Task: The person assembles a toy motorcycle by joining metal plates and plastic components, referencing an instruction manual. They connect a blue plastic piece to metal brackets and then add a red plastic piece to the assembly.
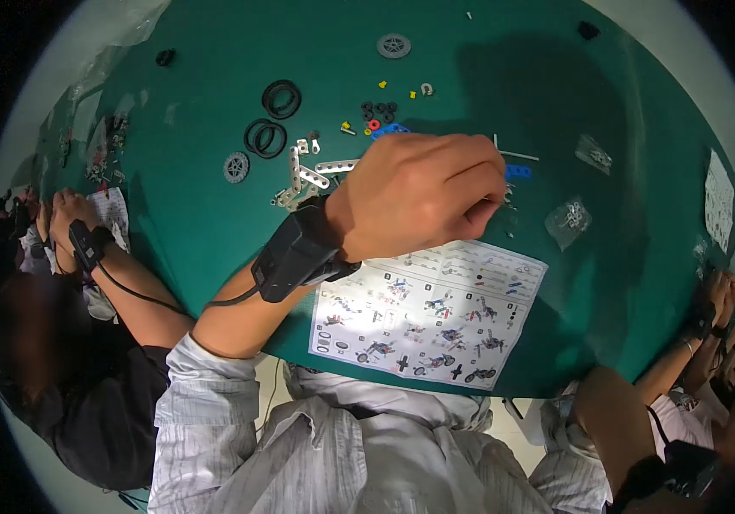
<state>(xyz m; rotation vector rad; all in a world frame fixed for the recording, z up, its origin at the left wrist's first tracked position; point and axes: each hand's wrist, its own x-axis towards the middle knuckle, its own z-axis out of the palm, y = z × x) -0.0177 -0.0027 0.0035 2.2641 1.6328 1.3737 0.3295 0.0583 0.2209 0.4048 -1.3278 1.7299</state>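
My left hand (427,188) is closed over the table, above the top edge of the printed instruction sheet (427,313). Its back faces me, and whatever the curled fingers hold, if anything, is hidden. Silver perforated metal strips (336,167) lie to its left. Behind it, a blue perforated piece (391,129) is partly covered, and another blue piece (517,171) shows at its right. A thin metal rod (519,156) lies close to the knuckles. My right forearm (612,415) bends away at the lower right, its hand out of sight.
Black rubber rings (282,100), grey wheels (394,46), small black parts (378,111) and a red ring (374,125) lie beyond. Bags of small parts (568,221) are at right. Co-workers' hands (72,214) show at both sides. A cable (230,301) runs from my left wrist device.
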